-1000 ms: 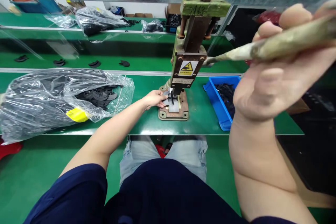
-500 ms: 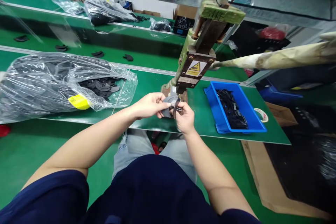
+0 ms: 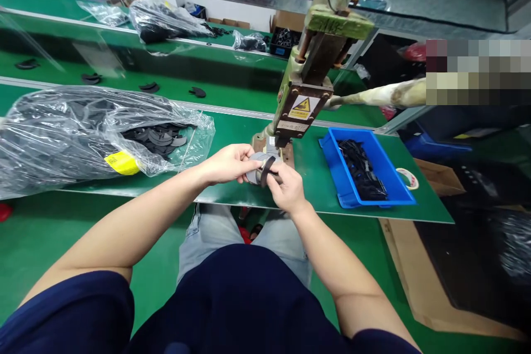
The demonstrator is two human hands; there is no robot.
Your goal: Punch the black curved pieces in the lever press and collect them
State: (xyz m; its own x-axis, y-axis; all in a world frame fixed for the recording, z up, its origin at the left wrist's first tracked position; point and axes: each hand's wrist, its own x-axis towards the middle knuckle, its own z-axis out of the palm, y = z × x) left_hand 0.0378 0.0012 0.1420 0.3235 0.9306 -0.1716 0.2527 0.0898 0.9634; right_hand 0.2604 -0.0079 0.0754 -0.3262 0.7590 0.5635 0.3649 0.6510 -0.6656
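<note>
Head view is showing both hands meeting just in front of the press [image 3: 299, 100]. The left hand [image 3: 230, 165] is pinching a grey part [image 3: 254, 175] between thumb and fingers at its left side. The right hand [image 3: 287, 185] is closing its thumb and fingers on a dark curved strip [image 3: 266, 172], which is standing across the right side of the part. Whether the strip is joined to the part, I cannot tell. The part is sitting between the 2 hands, in front of the press base [image 3: 287, 156] and partly covering it; contact with the base is not showing clearly.

To the right of the press, its lever [image 3: 381, 95] is sticking out, with blurred squares hiding the far end. On the bench [image 3: 232, 135], a blue bin [image 3: 392, 180] is holding dark pieces [image 3: 360, 171], and a tape roll [image 3: 409, 178] is lying just beside it. To the left, a clear bag [image 3: 74, 141] is lying with dark curved pieces [image 3: 157, 139] showing at its mouth and a yellow label [image 3: 122, 162] on its side. Behind the bag, 4 dark clusters [image 3: 149, 87] are resting in a spaced row.
</note>
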